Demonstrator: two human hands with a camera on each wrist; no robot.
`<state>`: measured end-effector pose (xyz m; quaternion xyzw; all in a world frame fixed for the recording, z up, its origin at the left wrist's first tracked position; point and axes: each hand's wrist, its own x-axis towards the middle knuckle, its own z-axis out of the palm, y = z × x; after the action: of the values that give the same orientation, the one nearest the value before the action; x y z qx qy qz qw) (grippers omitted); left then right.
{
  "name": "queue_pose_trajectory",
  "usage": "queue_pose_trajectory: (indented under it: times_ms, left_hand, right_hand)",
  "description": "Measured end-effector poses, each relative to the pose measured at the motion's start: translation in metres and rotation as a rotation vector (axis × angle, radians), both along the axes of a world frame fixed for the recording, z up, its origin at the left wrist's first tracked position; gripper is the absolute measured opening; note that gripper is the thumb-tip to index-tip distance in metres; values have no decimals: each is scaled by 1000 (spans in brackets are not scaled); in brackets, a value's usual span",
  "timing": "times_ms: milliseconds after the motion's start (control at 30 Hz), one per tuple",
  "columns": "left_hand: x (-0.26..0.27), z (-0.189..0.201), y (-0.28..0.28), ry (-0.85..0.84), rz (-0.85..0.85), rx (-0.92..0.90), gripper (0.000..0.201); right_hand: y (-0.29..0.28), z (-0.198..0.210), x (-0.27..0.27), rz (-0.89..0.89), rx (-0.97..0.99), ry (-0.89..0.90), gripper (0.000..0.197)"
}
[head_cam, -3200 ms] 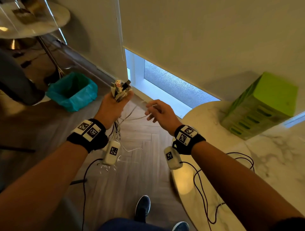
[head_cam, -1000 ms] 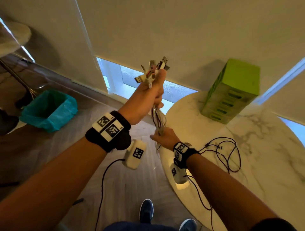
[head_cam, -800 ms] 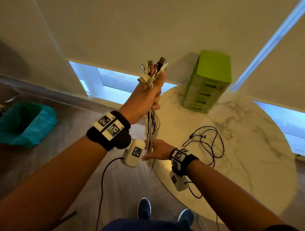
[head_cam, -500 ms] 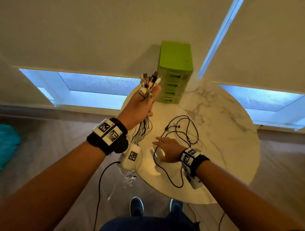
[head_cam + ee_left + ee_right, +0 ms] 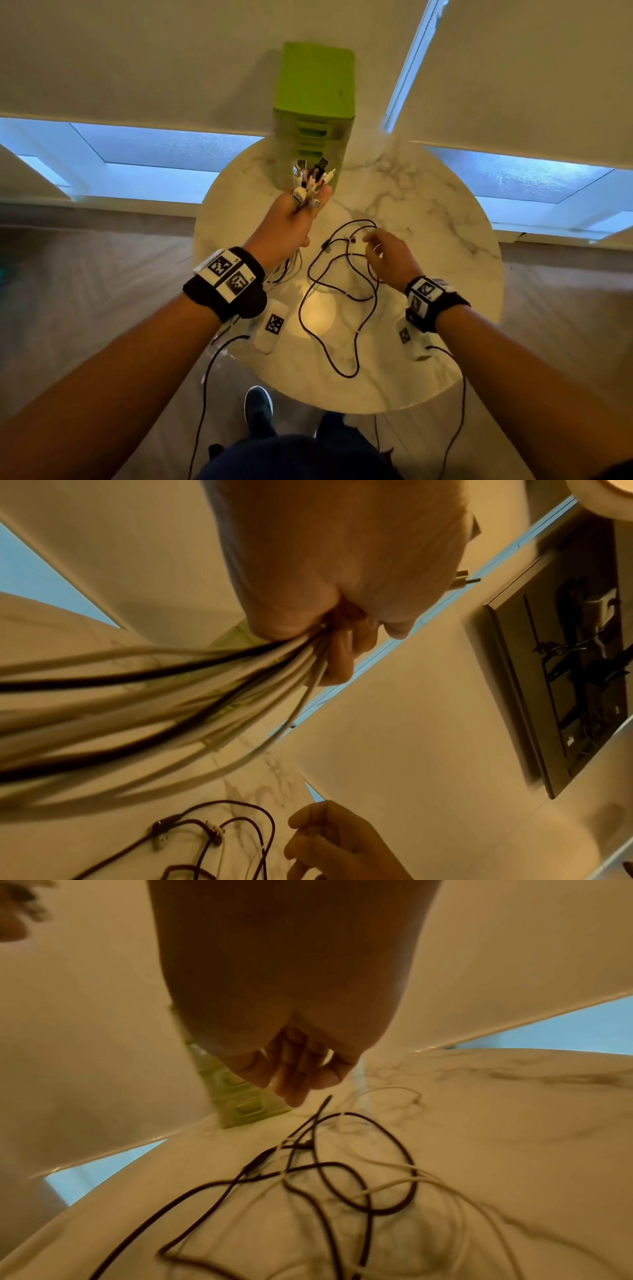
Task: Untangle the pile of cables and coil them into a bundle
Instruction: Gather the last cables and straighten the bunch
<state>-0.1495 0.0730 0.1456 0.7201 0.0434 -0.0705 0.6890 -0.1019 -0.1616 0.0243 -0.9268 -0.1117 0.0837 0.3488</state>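
My left hand grips a bundle of white and dark cables with the plug ends sticking up above the fist; the loose lengths hang down below the wrist. A tangle of dark and thin white cables lies on the round marble table. My right hand hovers over the far part of that tangle, fingers loosely spread and holding nothing; in the right wrist view the right hand's fingertips hang just above the dark cable loops.
A green drawer box stands at the table's far edge against the blinds. My shoes are on the wood floor at the table's near edge. Black leads from the wrist cameras dangle below my arms.
I have turned from the floor side to face the table. My left hand kept hold of the bundle. My right hand let go of the hanging cables and moved over the tangle on the table.
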Motion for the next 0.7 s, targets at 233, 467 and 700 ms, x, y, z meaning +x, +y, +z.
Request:
queue_pose_trajectory:
  times_ms: [233, 467, 700]
  left_hand:
    - [20, -28, -51, 33, 64, 65, 16]
    - [18, -43, -77, 59, 141, 173, 16]
    - [23, -50, -77, 65, 258, 121, 19]
  right_hand:
    - [-54, -32, 60, -296, -2, 412, 32]
    - [-34, -66, 86, -438, 253, 506, 27]
    - [-38, -31, 103, -627, 636, 262, 19]
